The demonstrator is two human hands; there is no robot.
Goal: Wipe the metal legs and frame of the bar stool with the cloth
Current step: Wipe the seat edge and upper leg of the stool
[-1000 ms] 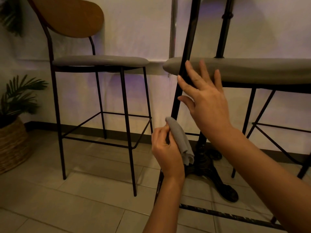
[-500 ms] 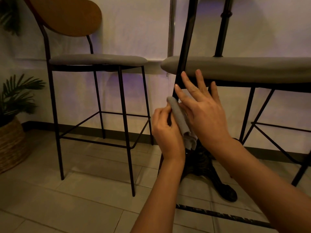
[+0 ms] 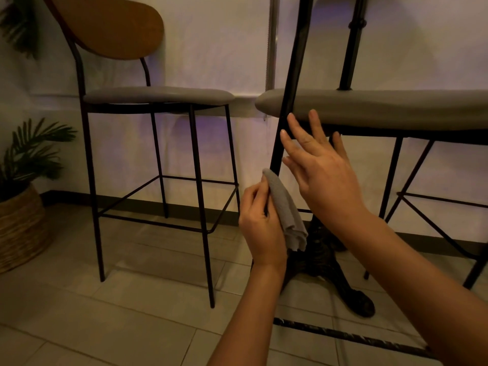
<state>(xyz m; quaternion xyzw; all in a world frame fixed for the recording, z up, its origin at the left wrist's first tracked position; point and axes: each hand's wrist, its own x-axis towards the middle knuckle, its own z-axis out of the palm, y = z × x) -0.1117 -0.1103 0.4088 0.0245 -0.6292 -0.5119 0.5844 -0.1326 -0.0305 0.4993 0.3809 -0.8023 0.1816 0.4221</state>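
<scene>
Crouching low beside the near bar stool (image 3: 383,107), we have the grey cloth (image 3: 284,207) folded over its slanted black leg (image 3: 286,101), just under the padded seat. Our left hand (image 3: 260,228) pinches the cloth between thumb and fingers so that the fold sits against the metal while the loose end hangs down in front of the ornate cast table base (image 3: 324,262). Our right hand (image 3: 324,178) holds nothing: its fingers are spread and straight, reaching up toward the dark frame rail below the seat, probably to steady the stool while the cloth runs along the leg; whether the fingertips actually touch the rail we cannot tell in this dim light. We judge the wiping to be at this one leg only, with the stool's other legs and footrest bars off to the right apparently yet to do. A second bar stool (image 3: 158,96) with a wooden back stands well apart to the left, and a potted palm in a woven basket (image 3: 21,225) sits in the corner.
</scene>
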